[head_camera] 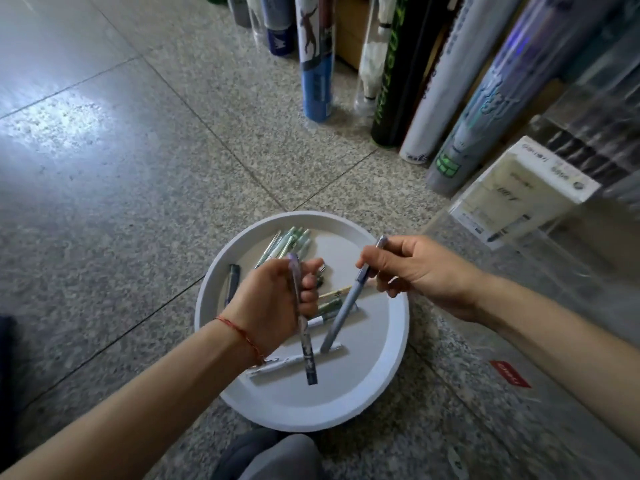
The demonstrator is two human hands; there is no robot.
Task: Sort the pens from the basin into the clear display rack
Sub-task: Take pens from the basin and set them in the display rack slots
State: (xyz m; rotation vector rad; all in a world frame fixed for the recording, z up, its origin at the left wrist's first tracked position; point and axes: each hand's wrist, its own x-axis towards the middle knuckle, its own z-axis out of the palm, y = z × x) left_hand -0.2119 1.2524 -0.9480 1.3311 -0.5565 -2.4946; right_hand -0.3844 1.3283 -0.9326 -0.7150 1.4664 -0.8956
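At the far left we have only bare speckled stone floor point(138, 188), so everything that matters sits from the middle rightward. Our left hand point(273, 299) hangs over the white basin point(391, 358), fingers curled shut around a purple patterned pen point(304, 336) whose long axis runs almost straight down, its dark lower end hovering above a white pen point(277, 367) that lies flat on the basin floor. Further in, a bunch of green pens point(289, 242) rests near the far rim and a dark pen point(231, 284) lies alone at the left side, so a good share of the sorting is left. Our right hand point(422, 271) pinches the upper part of a blue-grey pen point(349, 299), which slants down and to the left with its tip close above the basin floor. The clear display rack point(568, 216) stands to the right of the basin and beyond it, so the right hand is the nearer one and we judge its pen should go first; the pen's axis would need turning toward the rack's slots. The rack is blurred, so we cannot quite tell which compartments are open, though dark pen ends seem to fill its upper rows.
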